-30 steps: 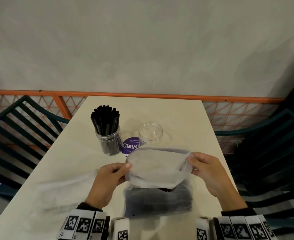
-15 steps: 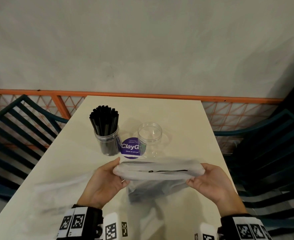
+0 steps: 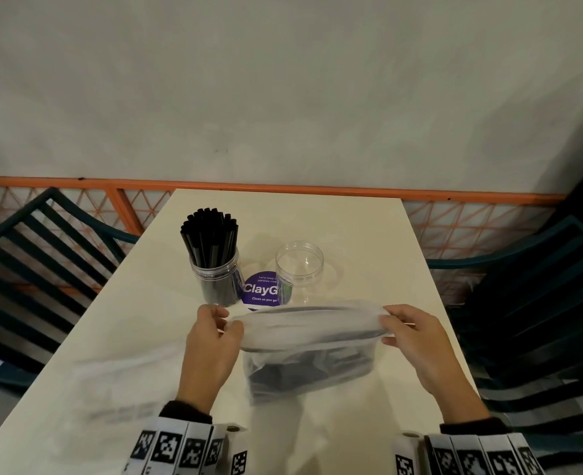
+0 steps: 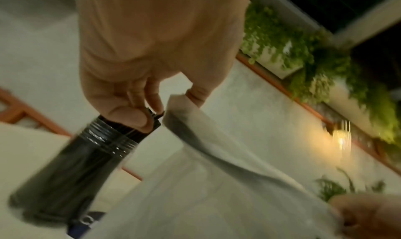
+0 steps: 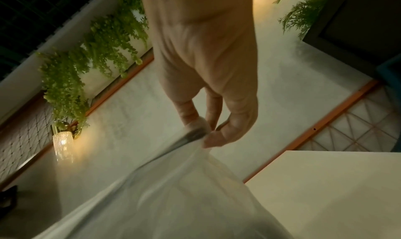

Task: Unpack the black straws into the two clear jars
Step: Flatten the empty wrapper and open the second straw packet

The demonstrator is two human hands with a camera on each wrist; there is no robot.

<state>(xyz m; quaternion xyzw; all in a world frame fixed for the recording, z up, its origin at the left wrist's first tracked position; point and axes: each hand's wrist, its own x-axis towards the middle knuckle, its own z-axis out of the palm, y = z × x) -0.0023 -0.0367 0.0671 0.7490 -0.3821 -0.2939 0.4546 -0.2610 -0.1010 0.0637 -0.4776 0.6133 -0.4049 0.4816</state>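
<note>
Cream table (image 3: 368,234), blurred bag (image 3: 308,351) veiling straws (image 3: 303,366)

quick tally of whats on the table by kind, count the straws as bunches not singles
clear jars: 2, one full of straws, one empty
straw bunches: 2, one in the left jar, one in the bag
plastic bags: 1, held up at its mouth by both hands
purple round stickers: 1
total: 6
</note>
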